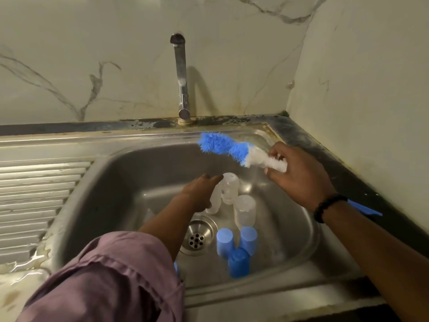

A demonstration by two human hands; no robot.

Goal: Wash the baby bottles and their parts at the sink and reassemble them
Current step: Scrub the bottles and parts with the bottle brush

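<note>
Three clear baby bottles stand upside down in the steel sink [120,182]: one [229,187] at the back, one [214,203] partly behind my left hand, one [245,211] nearer the drain. Three blue caps [236,249] stand clustered in front of them. My left hand [200,192] reaches in with fingers stretched out, fingertips at the back bottle's base and palm against the left bottle. My right hand [299,180] grips a blue and white bottle brush [222,147] above the sink, bristles pointing left. Its blue handle [364,208] sticks out behind my wrist.
The tap [182,75] rises at the back, with no water running. The drain [197,237] lies just left of the caps. A ribbed draining board [34,201] lies left, with wet counter in front of it. A small blue part [176,268] peeks from under my left sleeve.
</note>
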